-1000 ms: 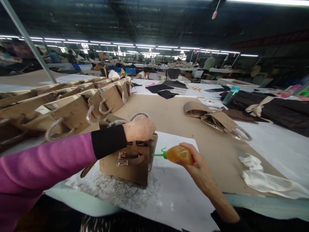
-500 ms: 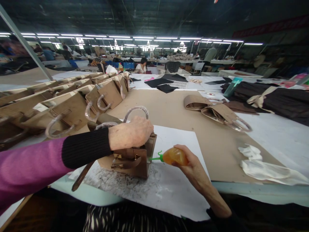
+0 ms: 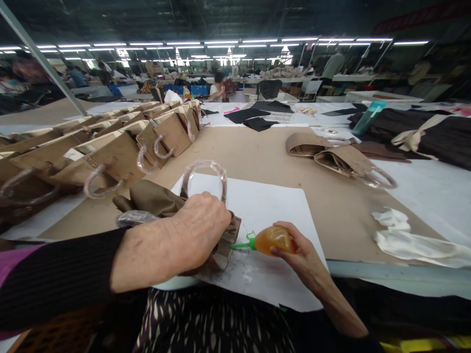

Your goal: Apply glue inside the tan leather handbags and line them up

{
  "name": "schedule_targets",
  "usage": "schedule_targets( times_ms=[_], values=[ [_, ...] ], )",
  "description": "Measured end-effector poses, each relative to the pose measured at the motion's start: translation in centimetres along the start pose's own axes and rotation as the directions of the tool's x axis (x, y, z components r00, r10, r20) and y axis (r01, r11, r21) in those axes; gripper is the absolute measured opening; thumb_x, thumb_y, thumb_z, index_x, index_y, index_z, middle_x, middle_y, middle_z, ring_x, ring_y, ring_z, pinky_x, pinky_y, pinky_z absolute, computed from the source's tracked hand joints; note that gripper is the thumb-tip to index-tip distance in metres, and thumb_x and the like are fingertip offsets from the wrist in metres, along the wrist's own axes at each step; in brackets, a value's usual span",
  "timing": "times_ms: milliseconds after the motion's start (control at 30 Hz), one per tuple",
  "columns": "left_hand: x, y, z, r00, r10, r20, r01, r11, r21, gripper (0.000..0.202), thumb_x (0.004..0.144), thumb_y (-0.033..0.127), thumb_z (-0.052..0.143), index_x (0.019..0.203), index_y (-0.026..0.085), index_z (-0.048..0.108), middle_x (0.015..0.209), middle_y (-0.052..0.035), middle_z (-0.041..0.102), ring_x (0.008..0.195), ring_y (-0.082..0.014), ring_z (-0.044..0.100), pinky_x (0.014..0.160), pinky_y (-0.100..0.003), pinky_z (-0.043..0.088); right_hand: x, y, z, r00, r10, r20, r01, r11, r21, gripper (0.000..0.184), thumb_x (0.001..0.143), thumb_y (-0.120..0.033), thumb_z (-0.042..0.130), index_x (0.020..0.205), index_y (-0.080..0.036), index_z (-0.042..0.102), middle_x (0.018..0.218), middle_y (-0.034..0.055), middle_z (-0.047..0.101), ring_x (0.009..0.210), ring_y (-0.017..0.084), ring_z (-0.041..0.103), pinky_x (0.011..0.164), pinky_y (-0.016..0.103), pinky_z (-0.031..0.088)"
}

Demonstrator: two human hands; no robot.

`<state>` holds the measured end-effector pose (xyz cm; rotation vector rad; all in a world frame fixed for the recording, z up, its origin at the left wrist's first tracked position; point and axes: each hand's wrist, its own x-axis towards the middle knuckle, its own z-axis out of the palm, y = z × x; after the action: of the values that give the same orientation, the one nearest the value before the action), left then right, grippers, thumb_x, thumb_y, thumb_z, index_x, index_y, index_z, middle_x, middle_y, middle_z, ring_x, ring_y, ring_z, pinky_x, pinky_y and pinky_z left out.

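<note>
On a tan-topped factory desk [image 3: 235, 152], a brown leather handbag [image 3: 152, 200] with a round plastic-wrapped handle [image 3: 186, 184] rests on a white paper sheet [image 3: 265, 201]. The left hand [image 3: 200, 228] is clamped over the bag (its inside is hidden). The right hand [image 3: 294, 252] wraps closed around a translucent squeeze bottle [image 3: 274, 240] of amber liquid, its green nozzle [image 3: 243, 245] just beside the bag.
</note>
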<state>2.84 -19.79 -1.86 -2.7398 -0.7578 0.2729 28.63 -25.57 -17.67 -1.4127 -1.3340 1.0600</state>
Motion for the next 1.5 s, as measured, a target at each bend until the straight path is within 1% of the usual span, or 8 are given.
schedule_targets(
  times_ms=[167,400,533,667,833,1033,1200,1500],
  values=[
    [-1.6,1.9,2.8,0.99,-0.141,-0.004,0.141,0.99,0.019,0.025,0.076,0.013,0.049,0.1,0.013,0.06,0.098,-0.0127,0.062,0.086,-0.0239,0.058,0.081,-0.039,0.047,-1.2,0.9,0.7,0.997,0.076,0.018,-0.078,0.992,0.096,0.05,0.072,-0.041,0.074,0.113,-0.024,0.051,0.099,0.0026,0.06,0.09,0.025,0.057,0.083,0.036,0.043],
    [-2.1,2.4,1.7,0.97,-0.243,0.005,0.243,0.969,-0.047,0.014,0.076,0.017,0.055,0.089,0.014,0.06,0.085,-0.0097,0.063,0.085,-0.0244,0.059,0.073,-0.035,0.048,-1.8,-0.2,0.9,0.994,0.101,0.049,-0.106,0.987,0.122,0.046,0.073,-0.041,0.074,0.109,-0.025,0.051,0.093,0.0003,0.06,0.087,0.023,0.055,0.078,0.034,0.044],
    [-1.0,0.1,0.1,0.969,-0.239,0.057,0.24,0.97,-0.018,0.013,0.075,0.021,0.06,0.087,0.015,0.06,0.083,-0.0072,0.063,0.079,-0.0212,0.059,0.069,-0.031,0.047,-1.6,-1.7,0.4,0.985,0.165,0.052,-0.173,0.954,0.247,0.045,0.074,-0.045,0.073,0.109,-0.025,0.052,0.097,0.0028,0.06,0.09,0.024,0.055,0.075,0.036,0.049],
    [0.5,-3.6,-1.9,0.939,-0.327,0.107,0.323,0.945,0.053,0.012,0.079,0.026,0.058,0.086,0.016,0.06,0.08,-0.0066,0.063,0.068,-0.0202,0.06,0.058,-0.03,0.042,-1.6,-3.6,-0.1,0.978,0.202,0.048,-0.203,0.876,0.438,0.042,0.078,-0.046,0.07,0.109,-0.024,0.052,0.106,0.0057,0.061,0.1,0.027,0.056,0.08,0.04,0.051],
    [2.1,-6.4,-2.4,0.91,-0.407,0.081,0.398,0.911,0.105,0.019,0.08,0.033,0.056,0.083,0.015,0.06,0.075,-0.0077,0.064,0.067,-0.0238,0.062,0.056,-0.031,0.041,-1.9,-6.1,-1.1,0.977,0.211,0.03,-0.2,0.857,0.475,0.043,0.078,-0.047,0.07,0.109,-0.023,0.055,0.112,0.0093,0.062,0.105,0.028,0.056,0.085,0.04,0.049],
    [3.0,-2.7,0.0,0.921,-0.387,0.042,0.386,0.922,0.044,0.016,0.084,0.02,0.051,0.094,0.009,0.059,0.086,-0.0123,0.063,0.078,-0.0244,0.061,0.062,-0.034,0.047,-0.2,-6.8,-1.6,0.982,0.165,-0.092,-0.117,0.914,0.388,0.048,0.073,-0.048,0.074,0.109,-0.023,0.053,0.105,0.0078,0.064,0.099,0.028,0.059,0.086,0.042,0.05],
    [2.5,0.5,2.8,0.938,-0.344,-0.038,0.342,0.939,-0.039,0.018,0.078,0.023,0.061,0.091,0.011,0.058,0.091,-0.013,0.059,0.086,-0.0275,0.056,0.062,-0.036,0.05,2.6,-3.8,-0.7,0.985,0.094,-0.145,-0.054,0.964,0.259,0.049,0.07,-0.047,0.075,0.104,-0.022,0.051,0.095,0.0054,0.062,0.089,0.027,0.06,0.075,0.042,0.054],
    [1.9,1.6,4.3,0.94,-0.34,-0.036,0.335,0.936,-0.107,0.019,0.076,0.022,0.062,0.091,0.01,0.059,0.092,-0.0124,0.059,0.088,-0.0283,0.054,0.065,-0.038,0.051,3.9,1.3,-0.3,0.984,0.059,-0.169,-0.038,0.992,0.123,0.046,0.074,-0.045,0.072,0.108,-0.023,0.05,0.092,0.0025,0.059,0.083,0.023,0.058,0.072,0.037,0.051]
  ],
)
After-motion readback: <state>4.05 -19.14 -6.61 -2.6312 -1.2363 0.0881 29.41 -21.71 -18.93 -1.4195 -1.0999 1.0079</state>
